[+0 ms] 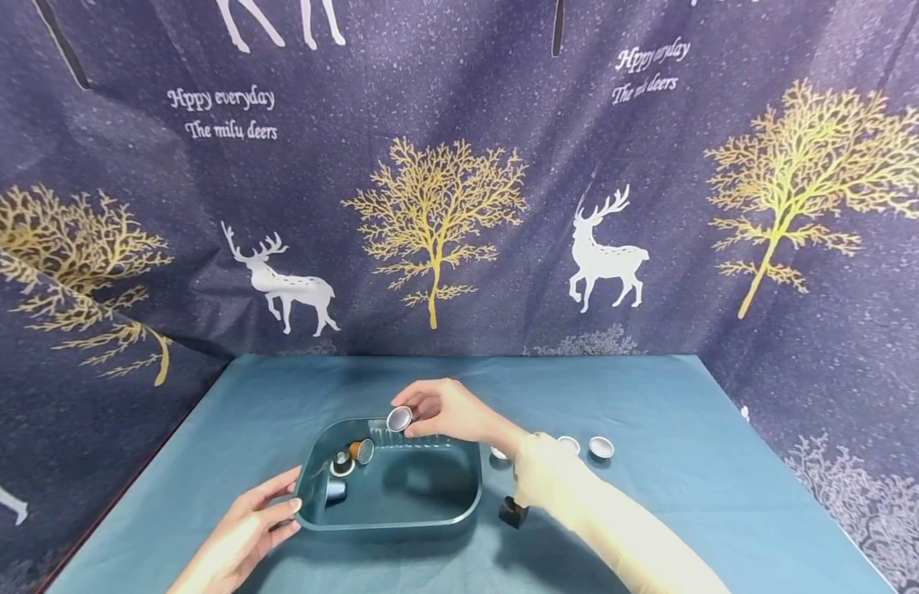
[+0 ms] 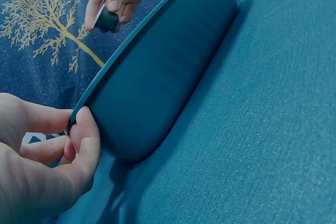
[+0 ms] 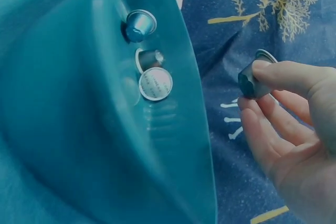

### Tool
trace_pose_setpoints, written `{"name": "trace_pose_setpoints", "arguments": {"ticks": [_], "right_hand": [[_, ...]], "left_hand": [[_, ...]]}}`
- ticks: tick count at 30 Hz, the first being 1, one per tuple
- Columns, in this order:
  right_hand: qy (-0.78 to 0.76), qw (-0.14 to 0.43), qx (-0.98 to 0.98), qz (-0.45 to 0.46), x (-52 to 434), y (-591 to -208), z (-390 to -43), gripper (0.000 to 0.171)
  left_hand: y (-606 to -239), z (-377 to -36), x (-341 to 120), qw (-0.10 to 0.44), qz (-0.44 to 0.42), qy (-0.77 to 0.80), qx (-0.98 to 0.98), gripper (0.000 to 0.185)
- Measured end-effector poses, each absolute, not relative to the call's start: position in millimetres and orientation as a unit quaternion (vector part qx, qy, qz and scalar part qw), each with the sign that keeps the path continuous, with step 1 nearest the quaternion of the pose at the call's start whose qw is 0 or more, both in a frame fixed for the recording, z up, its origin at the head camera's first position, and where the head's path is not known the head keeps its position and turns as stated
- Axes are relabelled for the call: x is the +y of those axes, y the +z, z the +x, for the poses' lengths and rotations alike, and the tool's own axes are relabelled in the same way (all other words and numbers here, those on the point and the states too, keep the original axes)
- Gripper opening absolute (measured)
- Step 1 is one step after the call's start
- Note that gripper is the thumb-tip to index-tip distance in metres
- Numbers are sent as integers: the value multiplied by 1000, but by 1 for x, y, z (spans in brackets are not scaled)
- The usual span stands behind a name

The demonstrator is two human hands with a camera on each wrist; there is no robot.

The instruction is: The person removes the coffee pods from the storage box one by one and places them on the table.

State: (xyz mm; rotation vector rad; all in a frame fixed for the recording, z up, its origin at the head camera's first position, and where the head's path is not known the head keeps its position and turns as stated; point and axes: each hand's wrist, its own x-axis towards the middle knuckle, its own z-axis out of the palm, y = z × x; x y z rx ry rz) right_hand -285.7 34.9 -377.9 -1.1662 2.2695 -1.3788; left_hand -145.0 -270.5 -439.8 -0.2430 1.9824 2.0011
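Teal tray [image 1: 400,516] at lower centre of frame, left hand [image 1: 247,532] pinching its near-left rim, right hand [image 1: 448,410] gripping a silver-lidded capsule [image 1: 399,418] over the far rim — mid-drop; next, I'd judge, lower and release beside the three capsules [image 1: 348,464] inside.

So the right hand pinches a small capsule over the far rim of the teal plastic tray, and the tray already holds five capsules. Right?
Not quite: the teal plastic tray holds three capsules, not five, as the right wrist view shows. The rest stands: the right hand pinches a small capsule over the far rim.
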Motion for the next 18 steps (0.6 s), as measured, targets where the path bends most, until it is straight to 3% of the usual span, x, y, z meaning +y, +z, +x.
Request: {"name": "trace_pose_setpoints", "arguments": {"ticks": [18], "right_hand": [[-521,69,774,-353,81,-395,-258,40]], "left_hand": [[-438,-146,-269,158,-102,696,693,77]]}}
